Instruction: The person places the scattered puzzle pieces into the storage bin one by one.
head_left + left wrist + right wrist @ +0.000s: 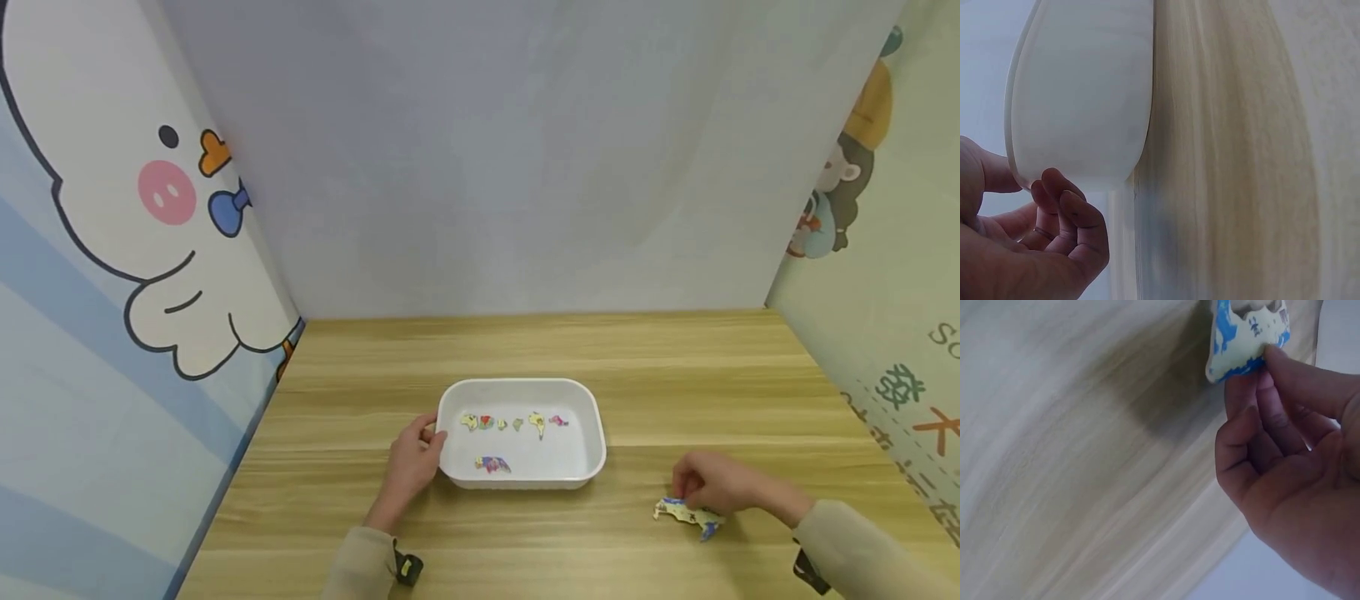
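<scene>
At the left end of a white rectangular tray point(525, 483), my left hand point(415, 457) pinches the rim, thumb on the inner side and fingers curled outside. The left wrist view shows the same tray wall point(1085, 94) with the left hand point(1054, 231) at its corner. To the right of the tray, my right hand point(716, 482) pinches a flat, irregular puzzle piece point(686, 514) by its edge. In the right wrist view this piece point(1241, 353) is pale yellow with blue patches and small dark characters, between thumb and fingers of the right hand point(1297, 450).
Several small colourful pieces lie in the tray: a row toward its back, including a yellow one point(537, 423) and a pink one point(558, 421), and a purple piece point(492, 464) nearer the front. The wooden table point(337, 375) meets a grey backdrop point(480, 167) behind and printed panels at both sides.
</scene>
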Tool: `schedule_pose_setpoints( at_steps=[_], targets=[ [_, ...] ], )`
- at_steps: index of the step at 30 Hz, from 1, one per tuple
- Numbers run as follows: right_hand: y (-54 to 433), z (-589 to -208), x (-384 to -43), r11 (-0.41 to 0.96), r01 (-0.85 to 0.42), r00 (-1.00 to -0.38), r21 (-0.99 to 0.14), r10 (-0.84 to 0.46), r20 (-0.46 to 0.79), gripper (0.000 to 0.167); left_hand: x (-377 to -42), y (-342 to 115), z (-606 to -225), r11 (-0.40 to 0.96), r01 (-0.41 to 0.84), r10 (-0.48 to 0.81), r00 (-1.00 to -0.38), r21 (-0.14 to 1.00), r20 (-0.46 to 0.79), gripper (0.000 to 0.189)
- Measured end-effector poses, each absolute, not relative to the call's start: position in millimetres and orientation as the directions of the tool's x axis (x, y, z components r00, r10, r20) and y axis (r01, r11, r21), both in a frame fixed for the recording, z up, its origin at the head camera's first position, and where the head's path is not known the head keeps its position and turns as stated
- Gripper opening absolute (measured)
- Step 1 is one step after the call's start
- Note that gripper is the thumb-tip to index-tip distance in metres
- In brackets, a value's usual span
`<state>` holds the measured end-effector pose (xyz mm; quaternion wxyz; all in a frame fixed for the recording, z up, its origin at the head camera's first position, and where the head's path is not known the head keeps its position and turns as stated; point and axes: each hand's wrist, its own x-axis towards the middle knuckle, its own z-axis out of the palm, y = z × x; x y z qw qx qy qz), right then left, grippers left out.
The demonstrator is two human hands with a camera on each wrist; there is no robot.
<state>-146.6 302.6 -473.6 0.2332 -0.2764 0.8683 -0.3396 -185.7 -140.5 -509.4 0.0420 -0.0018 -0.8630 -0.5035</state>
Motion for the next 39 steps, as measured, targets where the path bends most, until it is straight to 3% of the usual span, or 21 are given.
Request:
schedule_pose_setpoints(
  at_steps=[20, 39],
  targets=[
    [283.9, -417.4, -203.0, 0.606, -0.285, -0.719, -0.743, -0.648, -0.253, 0.008, -185.1, -142.4, -507.5, 0.485, 0.054, -0.042, -0.996, 0.873, 0.084, 0.034],
    [213.4, -397.5, -244.0, 0.635, -0.36, -0.747, -0.684, -0.635, -0.196, 0.009, -185.5, -142.5, -506.7, 0.489, 0.046, -0.034, -0.997, 0.871, 0.071, 0.033]
  ],
)
